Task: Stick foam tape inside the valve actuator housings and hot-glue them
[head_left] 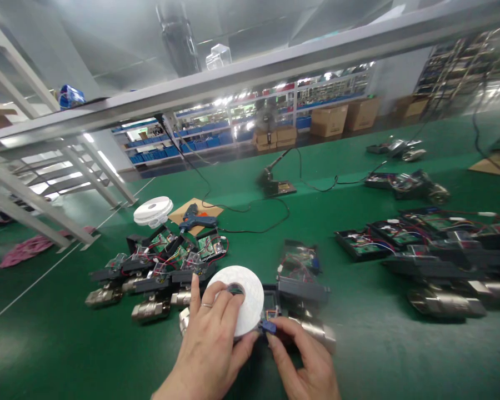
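My left hand (pixel 216 328) grips a white roll of tape (pixel 250 294), fingers hooked into its centre hole and thumb beneath its lower rim. Close by on the right, my right hand (pixel 302 355) pinches a small blue part (pixel 269 326) between thumb and forefinger, right at the roll's lower edge. Partly hidden behind the roll lies an open black housing (pixel 270 294) with wiring inside. Next to it stands another black valve unit (pixel 302 289), its lid open on a green circuit board, with a metal valve body (pixel 316 330) below.
Several opened valve units (pixel 162 272) crowd the left, more (pixel 437 250) the right. A glue gun (pixel 195 219) rests on cardboard, beside white rolls (pixel 153 210). A soldering iron stand (pixel 275 183) trails its cable across the green bench (pixel 250 244). A metal shelf beam (pixel 216 83) crosses above.
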`<state>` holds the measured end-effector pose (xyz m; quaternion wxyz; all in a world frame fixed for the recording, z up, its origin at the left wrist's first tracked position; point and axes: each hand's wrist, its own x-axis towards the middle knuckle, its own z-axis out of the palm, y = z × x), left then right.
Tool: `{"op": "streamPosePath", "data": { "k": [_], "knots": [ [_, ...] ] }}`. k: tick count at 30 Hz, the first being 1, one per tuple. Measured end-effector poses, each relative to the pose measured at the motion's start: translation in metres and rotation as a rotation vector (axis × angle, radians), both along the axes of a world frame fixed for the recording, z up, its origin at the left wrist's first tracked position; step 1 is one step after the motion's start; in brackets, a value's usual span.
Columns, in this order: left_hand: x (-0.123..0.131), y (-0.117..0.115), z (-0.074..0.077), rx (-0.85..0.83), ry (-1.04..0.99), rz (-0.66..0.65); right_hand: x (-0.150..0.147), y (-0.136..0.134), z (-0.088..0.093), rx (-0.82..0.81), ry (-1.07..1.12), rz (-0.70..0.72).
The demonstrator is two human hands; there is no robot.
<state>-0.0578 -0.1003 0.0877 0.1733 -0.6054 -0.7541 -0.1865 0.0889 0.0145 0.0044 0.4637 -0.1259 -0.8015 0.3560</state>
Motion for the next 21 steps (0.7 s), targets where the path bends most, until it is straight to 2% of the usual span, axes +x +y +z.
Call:
{"op": "streamPosePath", "data": {
  "k": [7, 13, 16, 19, 21],
  "knots": [
    [0.002, 0.001, -0.003, 0.031, -0.022, 0.002, -0.003, 0.000, 0.003, 0.020, 0.008, -0.009],
    [0.002, -0.001, -0.005, -0.016, 0.005, -0.017, -0.006, 0.000, 0.005, 0.053, 0.035, -0.063],
    [0.004, -0.003, -0.011, -0.002, 0.043, -0.021, -0.010, -0.001, 0.006, 0.074, 0.067, -0.112],
    [0.011, 0.000, -0.025, 0.115, 0.095, 0.032, -0.016, -0.008, 0.004, -0.068, 0.088, -0.181],
    [0.020, 0.006, -0.037, 0.239, 0.126, 0.112, -0.020, -0.014, 0.004, -0.305, 0.102, -0.209]
  ]
}}
